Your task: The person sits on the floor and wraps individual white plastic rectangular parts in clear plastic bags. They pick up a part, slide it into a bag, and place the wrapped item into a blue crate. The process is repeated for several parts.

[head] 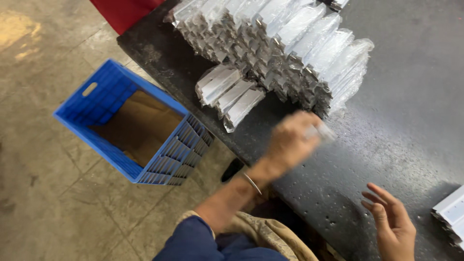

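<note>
Concrete workshop floor, stained and cracked, runs beside a dark worktable (386, 121) whose near-left edge cuts diagonally across the view. A person seated at that edge reaches the left hand (290, 142) over the tabletop, blurred in motion and closed around a small plastic-wrapped metal piece (325, 131) that juts from its fingers just short of the stack. The right hand (394, 224) hovers loose and empty near the table's bottom edge, fingers spread, touching nothing.

A large pile of wrapped aluminium profiles (285, 43) fills the table's upper-left part, reaching toward its far corner; three more (232, 94) lie fanned out just beside the pile, close to the left edge. One white ribbed piece (452, 212) sits apart at the right margin. On the floor below the left edge stands a blue plastic crate (130, 121), lined with brown cardboard and showing no parts inside. Judging by that, most of the handling looks still to come, with only one piece in hand.

Bare tabletop lies between the pile and the right hand, leaving free passage; the table's left edge stands close to the crate's rim.
</note>
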### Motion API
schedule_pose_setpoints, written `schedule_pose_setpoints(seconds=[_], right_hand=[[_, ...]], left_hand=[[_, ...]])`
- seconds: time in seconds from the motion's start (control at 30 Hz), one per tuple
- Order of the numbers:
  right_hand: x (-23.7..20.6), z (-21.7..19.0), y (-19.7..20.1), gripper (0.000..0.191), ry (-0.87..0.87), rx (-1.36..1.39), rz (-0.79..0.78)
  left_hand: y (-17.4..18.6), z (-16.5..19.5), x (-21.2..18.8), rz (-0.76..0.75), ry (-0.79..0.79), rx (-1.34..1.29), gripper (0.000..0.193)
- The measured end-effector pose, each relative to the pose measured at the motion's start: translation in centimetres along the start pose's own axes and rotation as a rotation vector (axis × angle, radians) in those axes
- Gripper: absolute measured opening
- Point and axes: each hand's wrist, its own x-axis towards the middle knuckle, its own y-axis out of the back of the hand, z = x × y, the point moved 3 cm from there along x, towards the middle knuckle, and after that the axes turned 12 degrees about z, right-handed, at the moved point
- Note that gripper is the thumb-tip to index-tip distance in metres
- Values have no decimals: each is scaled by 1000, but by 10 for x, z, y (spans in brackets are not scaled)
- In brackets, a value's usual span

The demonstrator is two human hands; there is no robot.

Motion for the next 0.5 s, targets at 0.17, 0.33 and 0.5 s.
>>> schedule_pose_setpoints(seconds=[0.17, 0.33, 0.5], right_hand=[[-7, 40, 0, 30, -60, -123, 8], [-12, 60, 4, 26, -43, -106, 39], [-15, 65, 7, 24, -103, -97, 73]], left_hand=[[64, -91, 66, 159, 127, 514, 16], [84, -113, 83, 196, 101, 715, 34], [109, -123, 59, 377, 154, 607, 38]])
